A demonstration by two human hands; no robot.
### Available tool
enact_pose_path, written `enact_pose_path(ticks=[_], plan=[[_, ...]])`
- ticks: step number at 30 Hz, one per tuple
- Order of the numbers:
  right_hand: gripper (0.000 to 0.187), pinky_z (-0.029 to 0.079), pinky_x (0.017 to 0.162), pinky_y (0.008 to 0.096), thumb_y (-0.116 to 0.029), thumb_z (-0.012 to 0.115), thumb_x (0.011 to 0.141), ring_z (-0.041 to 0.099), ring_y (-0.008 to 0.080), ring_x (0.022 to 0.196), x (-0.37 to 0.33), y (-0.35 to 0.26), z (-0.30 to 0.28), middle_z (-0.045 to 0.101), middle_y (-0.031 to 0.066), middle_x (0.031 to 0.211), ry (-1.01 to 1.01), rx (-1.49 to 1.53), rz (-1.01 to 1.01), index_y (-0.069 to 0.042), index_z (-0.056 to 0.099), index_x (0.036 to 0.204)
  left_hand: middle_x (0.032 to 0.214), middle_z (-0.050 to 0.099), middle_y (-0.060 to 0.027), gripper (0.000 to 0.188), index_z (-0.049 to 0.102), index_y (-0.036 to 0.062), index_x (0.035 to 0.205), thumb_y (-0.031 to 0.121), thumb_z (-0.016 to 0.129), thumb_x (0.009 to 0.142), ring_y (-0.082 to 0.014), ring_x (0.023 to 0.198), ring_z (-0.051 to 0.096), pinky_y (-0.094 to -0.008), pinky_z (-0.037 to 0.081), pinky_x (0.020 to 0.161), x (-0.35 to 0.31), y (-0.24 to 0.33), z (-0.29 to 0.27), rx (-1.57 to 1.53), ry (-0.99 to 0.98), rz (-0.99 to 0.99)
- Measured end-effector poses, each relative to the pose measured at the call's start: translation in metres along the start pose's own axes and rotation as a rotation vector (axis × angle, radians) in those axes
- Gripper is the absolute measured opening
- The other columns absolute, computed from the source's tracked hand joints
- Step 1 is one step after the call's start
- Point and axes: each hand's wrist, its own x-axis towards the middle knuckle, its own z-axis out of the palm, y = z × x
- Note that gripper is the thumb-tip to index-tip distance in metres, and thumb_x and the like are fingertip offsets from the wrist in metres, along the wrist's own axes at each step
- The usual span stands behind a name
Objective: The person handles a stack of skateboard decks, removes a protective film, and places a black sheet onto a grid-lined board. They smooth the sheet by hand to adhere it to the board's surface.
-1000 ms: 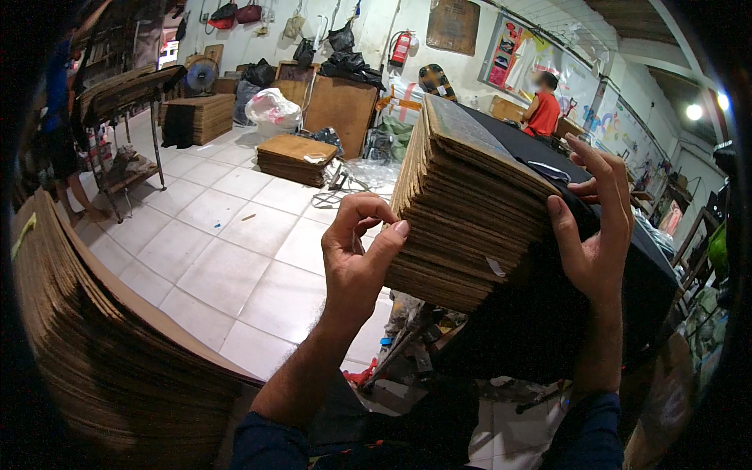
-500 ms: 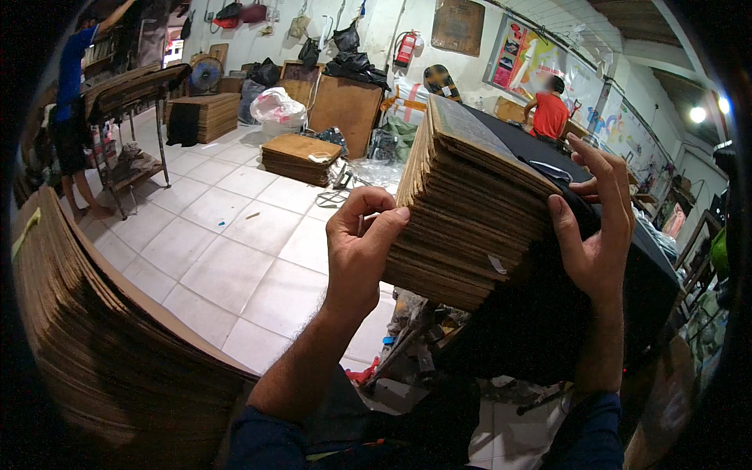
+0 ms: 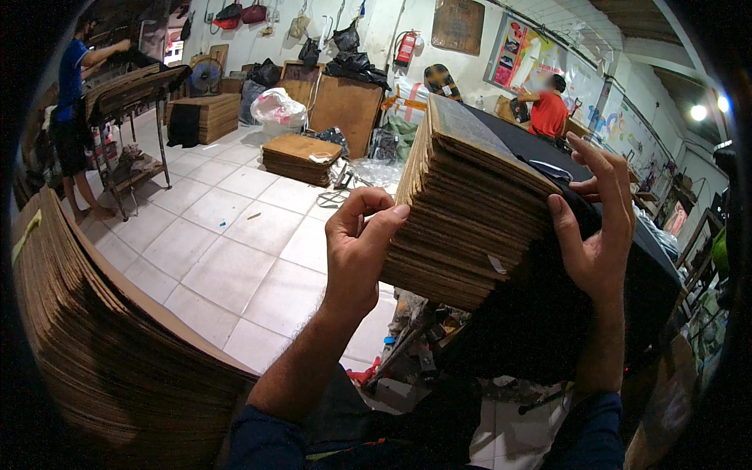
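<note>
A tall stack of thin brown boards (image 3: 470, 211) stands in front of me, its top board greyish. At its left edge is my left hand (image 3: 356, 247), closed, its thumb and curled forefinger pinching at a board's edge. What exactly lies between the fingertips is hard to make out. On the right, my right hand (image 3: 599, 223) has its fingers spread, with the thumb against the stack's near right corner. Black cloth (image 3: 540, 305) covers the surface beside and under the boards. A small white scrap (image 3: 497, 265) sticks out of the stack's side.
Another big stack of boards (image 3: 117, 337) rises at my left. Lower board piles (image 3: 301, 160) stand on the white tiled floor (image 3: 227, 266). A person in blue (image 3: 70, 86) works at a metal-framed stand (image 3: 133, 94); a person in red (image 3: 547, 113) is beyond the black cloth.
My hands stay almost where they were at the stack. The person in blue has lowered a raised arm toward the stand. The person in red has shifted, an arm now reaching left.
</note>
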Motion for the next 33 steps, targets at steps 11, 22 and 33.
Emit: enact_pose_path(ticks=[11,22,33], plan=[[0.055,0.060,0.088,0.0393,-0.014,0.075,0.089,0.067,0.0279,0.116,0.000,-0.001,-0.001,0.065,0.0157,0.126,0.000,0.003,0.015,-0.009,0.064,0.143,0.082,0.058,0.0007,0.018,0.060,0.0061,0.089,0.015,0.075,0.094,-0.0055,0.074,0.053,-0.0251,0.047,0.068,0.002,0.005,0.006,0.039,0.000,-0.017],[0.056,0.061,0.088,0.0398,-0.013,0.076,0.088,0.068,0.0278,0.116,-0.002,0.000,-0.001,0.065,0.0149,0.126,0.012,0.007,0.017,-0.010,0.064,0.143,0.080,0.058,0.0006,0.019,0.060,0.0061,0.085,0.016,0.073,0.094,-0.0070,0.074,0.054,-0.0258,0.046,0.067,0.007,0.010,0.012,0.022,0.000,-0.089],[0.055,0.061,0.088,0.0403,-0.015,0.075,0.089,0.068,0.0285,0.117,-0.002,0.000,0.000,0.065,0.0154,0.126,0.011,0.017,0.012,-0.010,0.064,0.142,0.080,0.061,-0.0002,0.023,0.061,0.0062,0.085,0.021,0.073,0.099,-0.0053,0.073,0.055,-0.0252,0.048,0.066,0.006,0.010,0.012,-0.022,-0.016,-0.114]])
